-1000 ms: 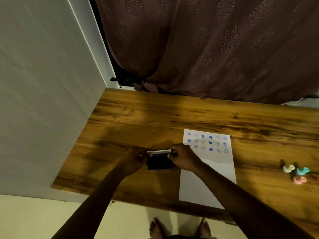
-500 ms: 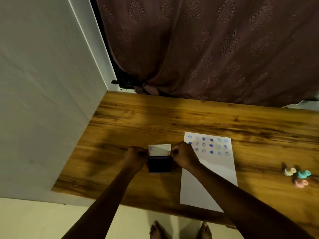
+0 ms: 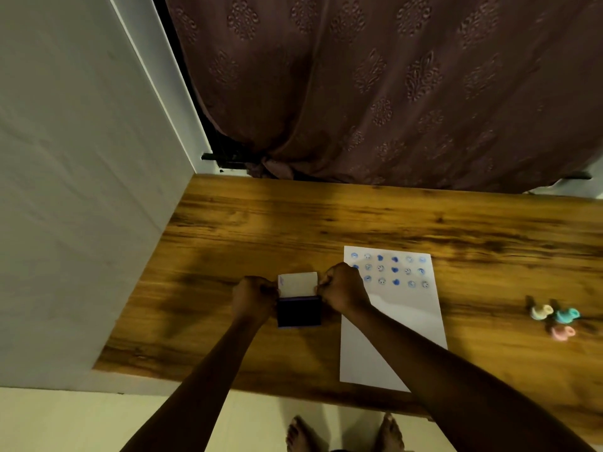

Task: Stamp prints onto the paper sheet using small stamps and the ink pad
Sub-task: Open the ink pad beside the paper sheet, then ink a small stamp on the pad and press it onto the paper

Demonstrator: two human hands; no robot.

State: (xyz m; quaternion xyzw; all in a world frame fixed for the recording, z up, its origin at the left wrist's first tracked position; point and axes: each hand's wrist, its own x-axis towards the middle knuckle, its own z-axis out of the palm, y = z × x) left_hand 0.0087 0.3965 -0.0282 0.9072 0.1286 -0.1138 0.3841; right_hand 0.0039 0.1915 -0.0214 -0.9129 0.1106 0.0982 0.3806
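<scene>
We are standing at the brown wooden bench (image 3: 293, 223) and are holding the small dark blue ink pad case (image 3: 299, 310) between our two hands. Our left hand (image 3: 253, 296) is gripping its left side, and our right hand (image 3: 342, 290) is pinching the right edge of its white lid (image 3: 298, 283), which is standing open. The white paper sheet (image 3: 391, 321) is lying just beside the pad, on its right, and it is already carrying three rows of blue prints (image 3: 388, 270) near its far end; most of the sheet is still blank. The three small pastel stamps (image 3: 554, 319) are waiting well apart on the right, so we judge much stamping is left.
</scene>
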